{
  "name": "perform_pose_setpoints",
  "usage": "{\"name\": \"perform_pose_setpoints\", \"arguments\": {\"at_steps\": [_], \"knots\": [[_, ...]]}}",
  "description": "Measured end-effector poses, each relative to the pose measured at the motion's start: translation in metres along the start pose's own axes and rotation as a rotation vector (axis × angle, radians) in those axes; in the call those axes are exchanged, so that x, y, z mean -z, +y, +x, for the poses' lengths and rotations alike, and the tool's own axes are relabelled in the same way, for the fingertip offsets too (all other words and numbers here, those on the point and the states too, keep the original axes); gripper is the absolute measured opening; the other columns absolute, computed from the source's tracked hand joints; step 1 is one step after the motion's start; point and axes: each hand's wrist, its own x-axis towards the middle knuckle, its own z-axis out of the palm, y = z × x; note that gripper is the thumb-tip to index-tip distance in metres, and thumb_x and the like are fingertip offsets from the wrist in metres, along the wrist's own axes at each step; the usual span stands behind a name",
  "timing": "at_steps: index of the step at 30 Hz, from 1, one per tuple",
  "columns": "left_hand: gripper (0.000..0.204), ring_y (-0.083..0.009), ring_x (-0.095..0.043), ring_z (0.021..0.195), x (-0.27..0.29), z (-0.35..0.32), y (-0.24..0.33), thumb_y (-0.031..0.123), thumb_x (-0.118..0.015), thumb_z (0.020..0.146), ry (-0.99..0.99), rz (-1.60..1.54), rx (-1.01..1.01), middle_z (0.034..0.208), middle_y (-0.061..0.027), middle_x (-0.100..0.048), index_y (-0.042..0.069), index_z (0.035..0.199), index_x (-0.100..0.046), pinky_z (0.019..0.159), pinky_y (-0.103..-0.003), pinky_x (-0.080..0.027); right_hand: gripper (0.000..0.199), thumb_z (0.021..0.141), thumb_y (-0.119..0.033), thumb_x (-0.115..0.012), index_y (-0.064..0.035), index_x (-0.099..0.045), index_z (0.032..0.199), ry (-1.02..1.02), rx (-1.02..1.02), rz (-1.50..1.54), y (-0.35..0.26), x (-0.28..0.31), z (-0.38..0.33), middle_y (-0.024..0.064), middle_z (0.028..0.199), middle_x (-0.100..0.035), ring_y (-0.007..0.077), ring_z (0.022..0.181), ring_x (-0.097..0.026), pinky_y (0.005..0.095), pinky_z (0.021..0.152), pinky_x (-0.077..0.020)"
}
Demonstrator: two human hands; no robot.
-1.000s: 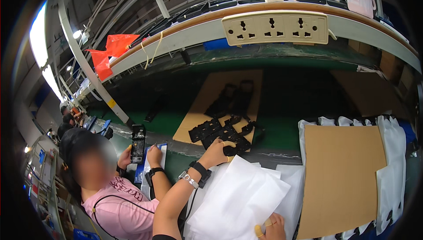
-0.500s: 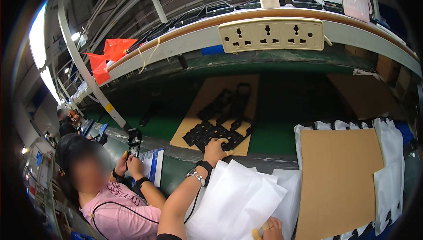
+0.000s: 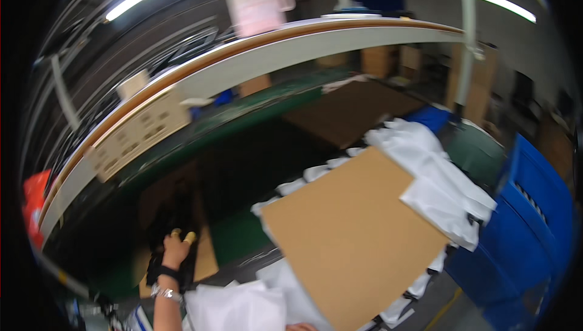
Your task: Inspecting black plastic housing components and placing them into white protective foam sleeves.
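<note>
My left hand (image 3: 176, 249), with yellow finger cots and a dark wristband, reaches onto black plastic frames (image 3: 159, 228) lying on a cardboard sheet (image 3: 207, 261). Its fingers touch or hover over the frames; blur hides whether they grip one. Near the lower edge, only a sliver of my right hand (image 3: 302, 327) shows, beside white foam-like sheets (image 3: 237, 308); its fingers are out of view.
A large brown cardboard sheet (image 3: 358, 240) lies over white-wrapped items (image 3: 416, 149) on the right. Beyond them is a blue bin (image 3: 522, 228). A raised shelf with a socket strip (image 3: 139, 132) crosses the far side. Another cardboard (image 3: 358, 109) lies beneath it.
The view has swung right, bringing the blue bin in and taking the co-worker in pink out. My left hand stays at the black frames; my right hand has mostly dropped from sight.
</note>
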Motion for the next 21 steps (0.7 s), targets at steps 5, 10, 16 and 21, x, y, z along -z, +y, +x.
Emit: {"name": "perform_pose_setpoints", "arguments": {"at_steps": [5, 10, 16, 21], "knots": [[0.037, -0.0365, -0.052, 0.104, 0.018, -0.121, 0.332, 0.015, -0.061, 0.079, -0.144, -0.346, -0.99, 0.105, -0.021, -0.058, 0.0, 0.112, -0.056, 0.09, -0.041, -0.042, 0.043, 0.079, -0.025, -0.054, 0.0095, -0.053, 0.105, 0.123, -0.004, -0.029, 0.008, -0.002, -0.017, 0.0227, 0.114, -0.051, 0.034, 0.112, -0.044, 0.043, 0.096, -0.0328], [0.055, -0.0337, -0.041, 0.119, -0.115, -0.223, 0.464, 0.03, -0.061, 0.079, -0.066, -0.206, -1.48, 0.127, -0.0189, -0.045, 0.002, 0.124, -0.048, 0.104, -0.049, -0.024, 0.04, 0.078, -0.022, -0.054, 0.0101, -0.052, 0.103, 0.197, -0.008, -0.075, 0.005, -0.012, -0.007, 0.0236, 0.11, -0.052, 0.0335, 0.106, -0.046, 0.0429, 0.094, -0.0343], [0.054, -0.0335, -0.037, 0.122, -0.104, -0.257, 0.461, 0.037, -0.065, 0.073, -0.358, 0.053, -1.487, 0.122, -0.0208, -0.047, -0.005, 0.107, -0.057, 0.106, -0.054, -0.017, 0.039, 0.078, -0.02, -0.053, 0.0103, -0.052, 0.102, 0.222, -0.041, -0.09, 0.018, -0.016, -0.014, 0.0246, 0.107, -0.052, 0.0342, 0.103, -0.047, 0.0434, 0.093, -0.0349], [0.054, -0.0396, -0.049, 0.104, -0.083, -0.241, 0.36, 0.034, -0.072, 0.065, -0.458, -0.07, -1.356, 0.107, -0.024, -0.049, -0.008, 0.097, -0.058, 0.097, -0.048, -0.035, 0.037, 0.079, -0.018, -0.052, 0.0106, -0.05, 0.103, 0.059, -0.083, 0.028, 0.002, 0.007, -0.014, 0.0268, 0.102, -0.052, 0.0367, 0.094, -0.049, 0.0446, 0.09, -0.036]]}}
